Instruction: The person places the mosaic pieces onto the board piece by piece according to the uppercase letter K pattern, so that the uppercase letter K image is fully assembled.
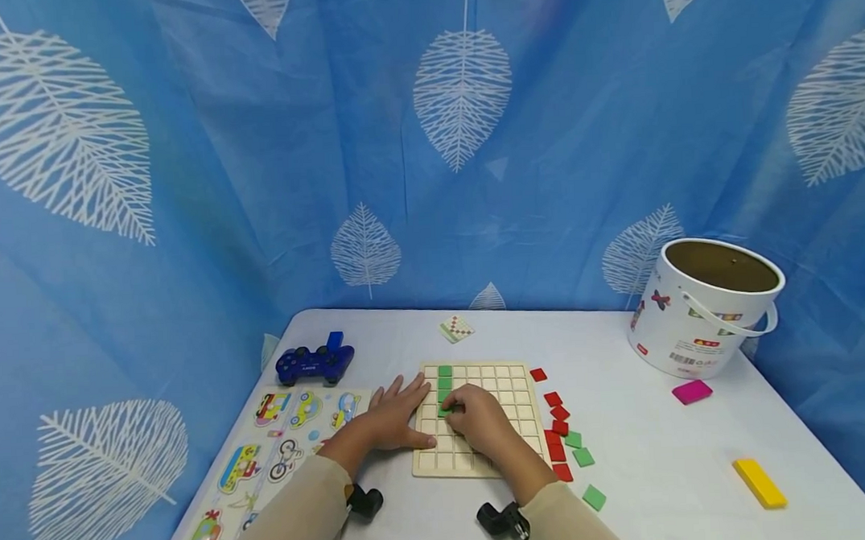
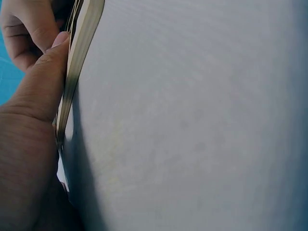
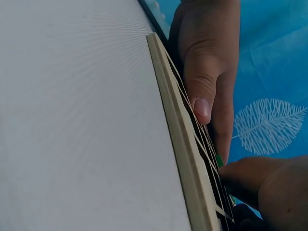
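Near the left edge of the grid board (image 1: pixel 452 471), pinches a green tile (image 1: pixel 443 413) with the fingertips of the right hand (image 1: pixel 480 419), resting the outspread left hand (image 1: pixel 391 417) on that edge.

A white cylindrical bucket (image 1: pixel 667 324) stands before a blue curtain (image 1: pixel 544 176) printed with white leaves. Just in front of the bucket lies a flat magenta block (image 1: pixel 692 392), with an oblong yellow block (image 1: pixel 760 484) farther forward; well left of the bucket are a dark-blue game controller (image 1: pixel 313 364) and a pale board (image 1: pixel 266 442) of colourful vehicle pictures.
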The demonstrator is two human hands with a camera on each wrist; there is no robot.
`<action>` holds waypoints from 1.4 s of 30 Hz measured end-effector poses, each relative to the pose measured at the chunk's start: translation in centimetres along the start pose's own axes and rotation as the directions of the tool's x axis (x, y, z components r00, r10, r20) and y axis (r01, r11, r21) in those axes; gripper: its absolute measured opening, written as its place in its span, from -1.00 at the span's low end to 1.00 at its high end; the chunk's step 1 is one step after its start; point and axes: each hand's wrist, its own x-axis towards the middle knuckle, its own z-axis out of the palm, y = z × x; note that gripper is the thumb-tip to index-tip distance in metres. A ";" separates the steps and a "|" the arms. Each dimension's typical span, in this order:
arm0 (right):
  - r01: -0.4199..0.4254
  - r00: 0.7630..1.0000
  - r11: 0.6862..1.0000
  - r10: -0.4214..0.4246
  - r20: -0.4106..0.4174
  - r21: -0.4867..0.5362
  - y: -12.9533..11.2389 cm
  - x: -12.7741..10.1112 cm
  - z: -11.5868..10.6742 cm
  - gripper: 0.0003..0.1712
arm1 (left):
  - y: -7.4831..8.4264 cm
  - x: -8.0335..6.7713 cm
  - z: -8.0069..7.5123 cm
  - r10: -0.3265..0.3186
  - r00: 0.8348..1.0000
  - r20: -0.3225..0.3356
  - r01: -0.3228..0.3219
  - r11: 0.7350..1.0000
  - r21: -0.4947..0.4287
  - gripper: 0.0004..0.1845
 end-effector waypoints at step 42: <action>-0.299 0.953 0.946 0.303 0.015 -0.123 11.9 -9.6 -12.7 -0.63 | 0.2 -0.1 1.0 -0.015 1.000 -0.021 0.015 1.000 0.002 0.21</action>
